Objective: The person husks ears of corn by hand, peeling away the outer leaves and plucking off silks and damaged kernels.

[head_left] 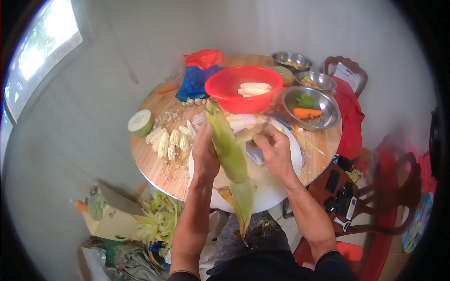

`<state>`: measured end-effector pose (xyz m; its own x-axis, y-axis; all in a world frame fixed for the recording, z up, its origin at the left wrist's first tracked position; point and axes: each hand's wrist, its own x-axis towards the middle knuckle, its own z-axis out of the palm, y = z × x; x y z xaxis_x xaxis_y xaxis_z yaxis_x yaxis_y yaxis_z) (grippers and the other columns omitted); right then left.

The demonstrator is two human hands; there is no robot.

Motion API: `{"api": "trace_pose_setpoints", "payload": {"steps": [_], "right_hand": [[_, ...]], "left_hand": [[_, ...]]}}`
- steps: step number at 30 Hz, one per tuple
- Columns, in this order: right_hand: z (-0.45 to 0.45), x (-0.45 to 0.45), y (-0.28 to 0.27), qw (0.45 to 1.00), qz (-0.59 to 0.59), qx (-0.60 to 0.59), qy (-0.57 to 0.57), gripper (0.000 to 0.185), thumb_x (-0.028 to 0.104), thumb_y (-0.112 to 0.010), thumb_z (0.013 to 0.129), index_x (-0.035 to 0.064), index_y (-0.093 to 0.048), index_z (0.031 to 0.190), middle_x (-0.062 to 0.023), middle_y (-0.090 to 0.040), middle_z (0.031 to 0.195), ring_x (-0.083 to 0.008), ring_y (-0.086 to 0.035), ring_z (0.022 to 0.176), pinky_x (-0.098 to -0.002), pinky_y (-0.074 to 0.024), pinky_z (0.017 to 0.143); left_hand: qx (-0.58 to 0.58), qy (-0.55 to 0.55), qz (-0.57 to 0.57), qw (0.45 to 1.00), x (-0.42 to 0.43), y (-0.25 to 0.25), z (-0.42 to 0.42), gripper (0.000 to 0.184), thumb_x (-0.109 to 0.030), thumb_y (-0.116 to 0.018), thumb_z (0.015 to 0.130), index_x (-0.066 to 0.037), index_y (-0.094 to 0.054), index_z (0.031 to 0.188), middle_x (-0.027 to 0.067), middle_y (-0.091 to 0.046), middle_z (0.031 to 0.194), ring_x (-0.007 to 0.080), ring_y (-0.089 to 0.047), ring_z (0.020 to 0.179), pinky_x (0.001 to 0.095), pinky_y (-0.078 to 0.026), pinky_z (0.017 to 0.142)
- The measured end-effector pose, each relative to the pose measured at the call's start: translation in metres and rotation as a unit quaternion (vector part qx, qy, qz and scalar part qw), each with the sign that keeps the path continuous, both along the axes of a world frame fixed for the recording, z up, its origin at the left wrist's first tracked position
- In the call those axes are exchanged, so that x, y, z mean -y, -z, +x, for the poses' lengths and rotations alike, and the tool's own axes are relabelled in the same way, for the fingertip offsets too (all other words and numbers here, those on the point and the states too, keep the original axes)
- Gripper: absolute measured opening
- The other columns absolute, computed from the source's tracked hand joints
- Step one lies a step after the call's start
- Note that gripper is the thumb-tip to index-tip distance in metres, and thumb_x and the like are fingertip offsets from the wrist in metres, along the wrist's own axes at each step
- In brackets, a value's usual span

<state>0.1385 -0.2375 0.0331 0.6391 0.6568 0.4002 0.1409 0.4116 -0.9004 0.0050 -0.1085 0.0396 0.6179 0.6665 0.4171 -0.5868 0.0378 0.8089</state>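
An ear of corn in its green husk (227, 147) stands nearly upright over a white round board (269, 189), with loosened husk hanging down at its lower end. My left hand (205, 150) is wrapped round its left side. To the right, my right hand (274, 147) pinches a pale strip of husk (251, 133) that reaches toward the ear. Behind the ear sits a red basket (220, 89) holding peeled corn (254, 89). Several pale cobs (164, 143) lie on the wooden table (150, 164) at the left.
Steel bowls stand at the back right, the nearest (330, 110) holding a carrot (307, 113). A cut gourd (140, 122) rests at the left edge. Blue (194, 82) and red bags (205, 58) are at the back. Husks (161, 218) lie below left; chairs (408, 187) stand right.
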Motion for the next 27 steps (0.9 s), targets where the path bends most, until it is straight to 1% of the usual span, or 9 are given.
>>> {"api": "trace_pose_setpoints", "payload": {"steps": [5,7,10,14,18,20,24,26,27], "right_hand": [[-0.024,-0.009,-0.036,0.993,0.108,0.029,-0.042,0.031,0.021,-0.075,0.094,-0.0019,-0.062,0.112,-0.0067,-0.067,0.102,-0.0093,-0.061,0.09,-0.0279,-0.0505,0.078],[-0.027,-0.013,-0.045,0.977,0.044,0.177,0.109,0.022,0.014,-0.072,0.095,-0.0019,-0.063,0.106,-0.0069,-0.066,0.099,-0.0123,-0.062,0.087,-0.0296,-0.0508,0.082],[-0.021,-0.01,-0.045,0.97,-0.01,0.232,0.073,0.017,0.011,-0.072,0.093,-0.0013,-0.064,0.103,-0.0084,-0.066,0.099,-0.0167,-0.064,0.088,-0.0312,-0.0506,0.086],[-0.015,-0.004,-0.033,0.981,0.02,0.188,0.036,0.013,0.009,-0.071,0.092,-0.0012,-0.065,0.099,-0.0088,-0.068,0.097,-0.0192,-0.066,0.089,-0.0318,-0.0512,0.085],[-0.023,0.029,0.024,0.984,0.01,0.171,0.05,0.007,0.001,-0.056,0.099,-0.0006,-0.06,0.105,-0.0104,-0.068,0.085,-0.0157,-0.066,0.082,-0.0315,-0.0536,0.081],[-0.037,0.05,0.054,0.993,0.038,0.072,-0.084,0.007,0.002,-0.051,0.103,0.0003,-0.055,0.107,-0.0077,-0.065,0.082,-0.0128,-0.061,0.075,-0.031,-0.0544,0.08],[-0.06,0.083,0.095,0.993,0.035,-0.019,-0.107,0.004,0.003,-0.05,0.105,0.0009,-0.053,0.106,-0.0028,-0.057,0.077,-0.0094,-0.053,0.071,-0.0277,-0.0536,0.077],[-0.069,0.096,0.107,0.991,-0.121,-0.003,-0.055,0.004,0.004,-0.05,0.105,0.0008,-0.052,0.104,0.0003,-0.051,0.074,-0.007,-0.048,0.07,-0.025,-0.0514,0.073],[-0.071,0.097,0.113,0.991,-0.121,-0.001,-0.056,0.004,0.004,-0.05,0.105,0.0008,-0.052,0.104,0.0003,-0.051,0.074,-0.007,-0.048,0.07,-0.025,-0.0514,0.073]], "left_hand": [[-0.005,0.079,-0.029,0.996,0.002,-0.002,0.002,0.038,-0.032,-0.057,0.101,0.0,-0.059,0.123,0.0072,-0.065,0.105,0.0165,-0.064,0.092,0.0304,-0.053,0.079],[-0.068,0.035,-0.002,0.997,0.009,-0.009,0.007,0.043,-0.031,-0.062,0.098,0.001,-0.056,0.125,0.0081,-0.064,0.107,0.0157,-0.064,0.09,0.0307,-0.053,0.079],[-0.03,0.069,-0.005,0.997,0.012,-0.011,0.011,0.044,-0.03,-0.065,0.097,0.0,-0.055,0.127,0.0069,-0.064,0.106,0.0147,-0.063,0.092,0.0297,-0.052,0.08],[-0.024,0.052,-0.026,0.998,0.009,-0.009,0.013,0.041,-0.031,-0.062,0.099,-0.001,-0.056,0.127,0.006,-0.064,0.105,0.0151,-0.063,0.095,0.0299,-0.052,0.082],[-0.013,0.003,-0.07,0.997,-0.018,0.015,0.013,0.035,-0.033,-0.055,0.103,-0.004,-0.058,0.121,0.0069,-0.064,0.103,0.017,-0.063,0.095,0.0334,-0.052,0.082],[-0.02,-0.034,-0.114,0.993,-0.038,0.038,0.014,0.033,-0.034,-0.052,0.104,-0.004,-0.059,0.118,0.0076,-0.064,0.103,0.0179,-0.063,0.094,0.0348,-0.052,0.081],[0.031,-0.07,-0.192,0.978,-0.078,0.072,0.018,0.033,-0.033,-0.047,0.106,-0.003,-0.061,0.113,0.0092,-0.065,0.099,0.0211,-0.064,0.089,0.0374,-0.052,0.082],[0.061,-0.113,-0.253,0.959,-0.086,0.072,0.022,0.034,-0.031,-0.045,0.107,-0.003,-0.062,0.111,0.01,-0.066,0.097,0.0229,-0.064,0.086,0.0383,-0.053,0.081],[0.063,-0.114,-0.253,0.959,-0.086,0.072,0.023,0.034,-0.031,-0.045,0.107,-0.003,-0.062,0.111,0.01,-0.066,0.097,0.0229,-0.064,0.086,0.0383,-0.053,0.081]]}}
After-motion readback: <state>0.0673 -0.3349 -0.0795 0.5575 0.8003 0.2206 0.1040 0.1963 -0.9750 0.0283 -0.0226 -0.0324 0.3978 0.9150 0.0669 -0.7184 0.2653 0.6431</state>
